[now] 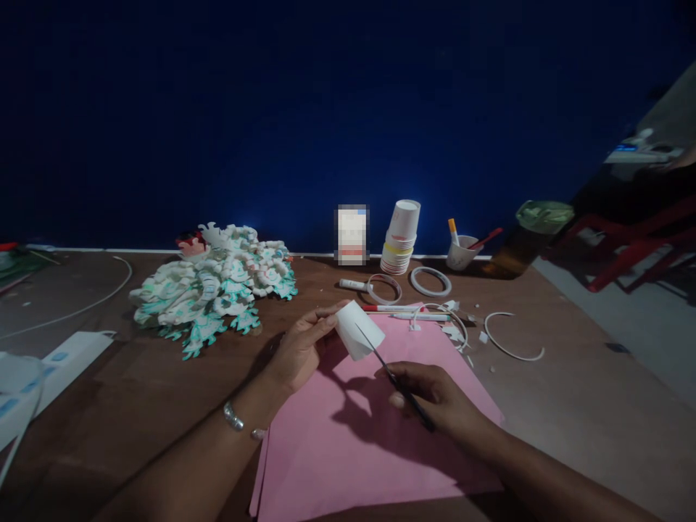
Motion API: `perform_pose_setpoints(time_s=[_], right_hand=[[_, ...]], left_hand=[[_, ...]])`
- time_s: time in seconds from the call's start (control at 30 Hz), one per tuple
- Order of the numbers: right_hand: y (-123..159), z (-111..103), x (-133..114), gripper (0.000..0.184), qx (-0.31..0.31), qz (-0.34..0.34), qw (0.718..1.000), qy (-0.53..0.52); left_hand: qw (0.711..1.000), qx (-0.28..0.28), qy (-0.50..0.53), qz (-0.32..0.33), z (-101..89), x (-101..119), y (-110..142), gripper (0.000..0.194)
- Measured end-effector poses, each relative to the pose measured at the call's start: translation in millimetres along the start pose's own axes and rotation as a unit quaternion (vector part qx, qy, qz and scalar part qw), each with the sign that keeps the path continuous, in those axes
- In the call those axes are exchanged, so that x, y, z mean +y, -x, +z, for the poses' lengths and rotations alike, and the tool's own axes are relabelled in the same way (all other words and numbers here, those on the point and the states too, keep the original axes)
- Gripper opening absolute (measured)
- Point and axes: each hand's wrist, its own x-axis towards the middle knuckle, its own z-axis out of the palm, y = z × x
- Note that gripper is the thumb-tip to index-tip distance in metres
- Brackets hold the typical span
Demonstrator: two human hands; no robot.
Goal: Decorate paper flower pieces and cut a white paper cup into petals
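My left hand pinches the upper left edge of a small, slightly curved piece of white paper above the pink sheets. My right hand is closed around dark-handled scissors, whose thin blade lies across the paper from its lower right. Part of the handle is hidden by the fingers. Both hands cast shadows on the pink sheets below.
A heap of white and green paper cutouts lies at left, near a power strip. Behind the sheets stand stacked paper cups and a cup with pens. Tape rolls, markers and a white curved strip lie nearby.
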Motion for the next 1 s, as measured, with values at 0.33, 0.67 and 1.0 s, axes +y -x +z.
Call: perform_pose_setpoints(time_s=[0.33,0.67,1.0], right_hand=[[-1.4,-1.1,4.4,0.028,-0.002,-0.001,1.0,0.007],[-0.8,-1.9,2.6,0.025,-0.009,-0.004,1.0,0.013],[0.0,-1.1,0.3,0.027,-0.003,0.008,0.999,0.043]], left_hand=[[1.0,0.0,-0.015,-0.008,0.4,-0.2,-0.1,0.024],[1.0,-0.007,-0.019,-0.001,0.6,0.1,0.5,0.025],[1.0,-0.006,-0.005,-0.003,0.2,1.1,0.4,0.02]])
